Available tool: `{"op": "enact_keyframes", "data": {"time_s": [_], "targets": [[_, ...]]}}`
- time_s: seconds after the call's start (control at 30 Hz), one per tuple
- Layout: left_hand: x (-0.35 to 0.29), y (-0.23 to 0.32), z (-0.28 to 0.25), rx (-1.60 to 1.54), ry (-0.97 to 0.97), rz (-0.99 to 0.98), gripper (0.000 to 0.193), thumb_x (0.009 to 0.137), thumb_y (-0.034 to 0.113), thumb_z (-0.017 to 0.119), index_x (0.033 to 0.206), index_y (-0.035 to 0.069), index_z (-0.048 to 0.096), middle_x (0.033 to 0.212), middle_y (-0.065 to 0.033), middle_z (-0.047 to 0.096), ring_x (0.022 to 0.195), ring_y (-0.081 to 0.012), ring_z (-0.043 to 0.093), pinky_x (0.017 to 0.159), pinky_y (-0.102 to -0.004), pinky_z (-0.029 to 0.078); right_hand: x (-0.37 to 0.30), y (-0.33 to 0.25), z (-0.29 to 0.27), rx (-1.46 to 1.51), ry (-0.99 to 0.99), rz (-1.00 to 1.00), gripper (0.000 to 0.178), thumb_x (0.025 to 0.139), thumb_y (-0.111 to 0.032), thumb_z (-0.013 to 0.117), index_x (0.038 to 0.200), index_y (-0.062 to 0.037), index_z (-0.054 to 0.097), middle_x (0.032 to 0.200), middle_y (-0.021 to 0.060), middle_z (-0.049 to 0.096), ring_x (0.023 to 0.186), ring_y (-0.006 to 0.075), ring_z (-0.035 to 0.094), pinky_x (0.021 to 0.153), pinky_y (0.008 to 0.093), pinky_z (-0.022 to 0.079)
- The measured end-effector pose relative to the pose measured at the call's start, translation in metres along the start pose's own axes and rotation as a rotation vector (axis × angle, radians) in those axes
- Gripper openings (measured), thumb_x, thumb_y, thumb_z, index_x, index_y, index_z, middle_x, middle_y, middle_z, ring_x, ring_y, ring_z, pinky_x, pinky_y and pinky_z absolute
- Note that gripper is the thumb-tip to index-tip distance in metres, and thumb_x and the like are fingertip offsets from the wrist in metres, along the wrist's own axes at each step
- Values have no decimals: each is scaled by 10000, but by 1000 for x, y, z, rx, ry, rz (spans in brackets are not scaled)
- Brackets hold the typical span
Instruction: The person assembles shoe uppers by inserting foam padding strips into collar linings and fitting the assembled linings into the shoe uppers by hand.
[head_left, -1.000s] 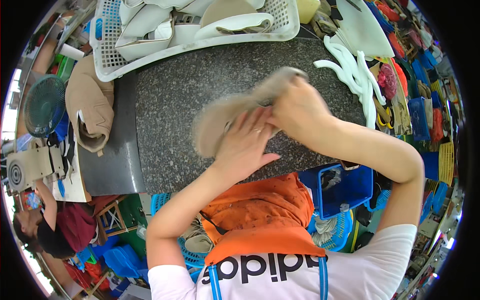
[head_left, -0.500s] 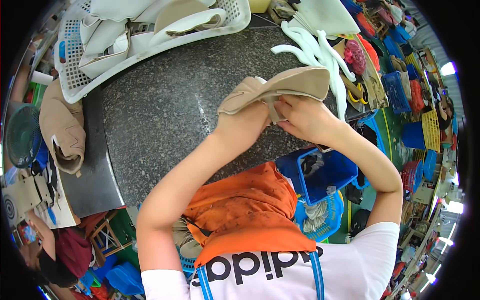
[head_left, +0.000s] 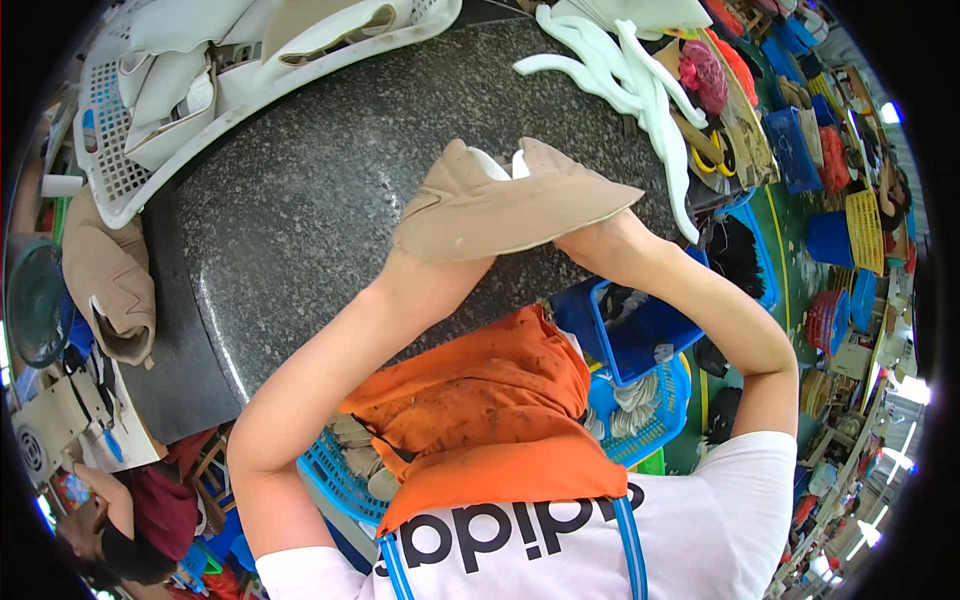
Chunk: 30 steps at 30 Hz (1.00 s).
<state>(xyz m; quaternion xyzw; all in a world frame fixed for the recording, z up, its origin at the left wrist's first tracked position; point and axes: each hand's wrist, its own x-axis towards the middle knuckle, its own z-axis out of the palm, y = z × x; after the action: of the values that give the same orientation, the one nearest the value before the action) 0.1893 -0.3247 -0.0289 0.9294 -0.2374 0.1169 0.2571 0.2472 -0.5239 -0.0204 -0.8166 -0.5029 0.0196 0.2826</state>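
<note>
At the frame's centre, I've got the beige shoe upper (head_left: pixel 510 215) held between left hand (head_left: pixel 436 277) and right hand (head_left: pixel 608 246), the grip itself hidden; looks light, soft, hardly slippery, bending rather than breaking, so I'd take both side edges.

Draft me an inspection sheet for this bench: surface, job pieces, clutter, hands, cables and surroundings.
Surface: dark speckled worktop.
Job's things: tan shoe upper, white inside, at both hands; second tan upper at the left.
Clutter: white basket with pale pieces; white strips at upper right.
Hands: left hand and right hand partly behind the upper; fingers hidden.
Cables: nothing seen.
Surroundings: blue bin below the worktop; fan and another person at left.
</note>
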Motion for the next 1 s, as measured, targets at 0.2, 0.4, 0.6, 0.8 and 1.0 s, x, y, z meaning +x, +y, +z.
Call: {"op": "enact_keyframes", "data": {"time_s": [0.2, 0.4, 0.6, 0.8, 1.0], "targets": [[0, -3, 5, -497, 23, -123, 191, 807, 28, 568, 991, 13, 620, 947, -136, 628, 893, -307, 600, 875, -389, 460, -32, 15, -20, -26, -28, 2, 300, 779, -118, 612, 1069, -43, 604, 1037, 114, 616, 1017, 309, 582, 860, 382, 501], [-2, 12, -63, 415, -285, 209, 192, 820, 44, 540, 982, 76, 637, 1009, -113, 630, 1084, -235, 568, 1078, -447, 335, 2, -15, -7, -544, 77, -178, 170, 685, -161, 632, 792, -50, 560, 811, 64, 509, 797, 219, 542, 725, 339, 454], [-39, 35, -54, -830, 787, -463, 357, 733, -47, 675, 1069, 14, 573, 1113, -99, 572, 1075, -220, 553, 962, -358, 412, 38, -52, 13, 1006, 374, 235, 288, 839, -59, 655, 1107, 10, 576, 995, 47, 614, 913, 145, 585, 793, 261, 471], [-53, 50, -44, -868, 585, -517, 359, 781, 5, 693, 1104, -3, 536, 1042, -78, 601, 1006, -135, 551, 878, -280, 429, 52, -81, 7, 1067, 356, 317, 288, 881, -176, 664, 1070, 24, 579, 966, 56, 631, 848, 80, 576, 740, 242, 489], [-34, 58, -45, -1242, 600, -553, 185, 793, 45, 703, 941, 5, 600, 983, -61, 605, 860, -125, 585, 851, -276, 443, 70, -98, 17, 1539, 699, 486, 294, 939, -290, 583, 958, 2, 611, 860, 40, 658, 716, 74, 605, 631, 224, 494]]}}
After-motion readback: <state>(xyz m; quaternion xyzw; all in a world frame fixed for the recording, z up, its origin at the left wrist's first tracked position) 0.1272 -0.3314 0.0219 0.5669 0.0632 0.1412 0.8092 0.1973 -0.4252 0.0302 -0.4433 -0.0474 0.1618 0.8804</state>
